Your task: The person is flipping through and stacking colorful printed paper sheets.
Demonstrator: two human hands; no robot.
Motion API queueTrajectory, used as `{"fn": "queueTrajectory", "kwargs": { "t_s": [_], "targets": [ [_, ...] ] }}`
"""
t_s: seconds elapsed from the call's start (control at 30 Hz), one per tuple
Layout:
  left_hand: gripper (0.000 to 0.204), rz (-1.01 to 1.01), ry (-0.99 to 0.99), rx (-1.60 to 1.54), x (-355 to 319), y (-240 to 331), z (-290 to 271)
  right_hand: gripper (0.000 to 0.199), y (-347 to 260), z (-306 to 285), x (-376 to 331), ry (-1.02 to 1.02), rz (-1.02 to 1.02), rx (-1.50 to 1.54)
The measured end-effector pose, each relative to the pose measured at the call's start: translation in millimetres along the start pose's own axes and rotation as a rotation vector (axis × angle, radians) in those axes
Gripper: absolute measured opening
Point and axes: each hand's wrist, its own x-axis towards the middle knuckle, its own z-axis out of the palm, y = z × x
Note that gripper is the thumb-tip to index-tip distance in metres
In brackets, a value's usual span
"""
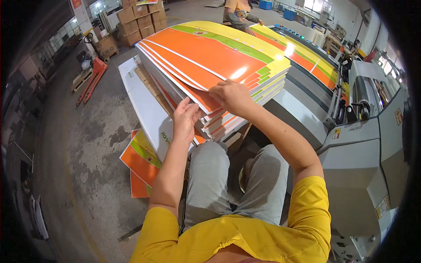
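In front of me rises a thick stack of large glossy printed sheets (210, 52), coloured orange, green and yellow. A few upper sheets fan apart along the left edge. At the near edge, my right hand (234, 97) is closed on the rim of a top sheet, its fingertips pressed together. My left hand (186, 118) is beside the stack's near left corner, touching the sheet edges with its fingers apart. How far its fingers reach between the sheets is partly hidden.
A white board (142, 103) lies under the stack's left side. Loose printed sheets (142, 160) rest on the floor. A large grey machine (355, 153) stands right, with a printed sheet (302, 55) on its bed. Beyond are another person (239, 13), an orange pallet jack (94, 76) and cartons (140, 22).
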Motion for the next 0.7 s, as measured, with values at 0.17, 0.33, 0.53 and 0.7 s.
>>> {"fn": "queueTrajectory", "kwargs": {
  "t_s": [0.17,0.33,0.53,0.7],
  "targets": [
    [0.056,0.018,0.021,0.022,-0.9,0.2,0.6,0.016,14.6,-15.7,17.7,-0.046,0.133,0.06],
    [0.055,0.025,0.006,0.008,-3.4,1.7,8.0,0.016,30.2,4.1,13.8,-0.106,0.049,0.109],
    [0.055,0.038,-0.007,0.025,-7.3,6.6,6.1,0.033,27.2,9.1,8.7,-0.146,0.346,0.478],
    [0.056,0.06,-0.019,0.002,-2.6,-2.8,8.8,0.04,64.8,21.9,-49.1,0.298,0.325,0.139]
  ]
}}
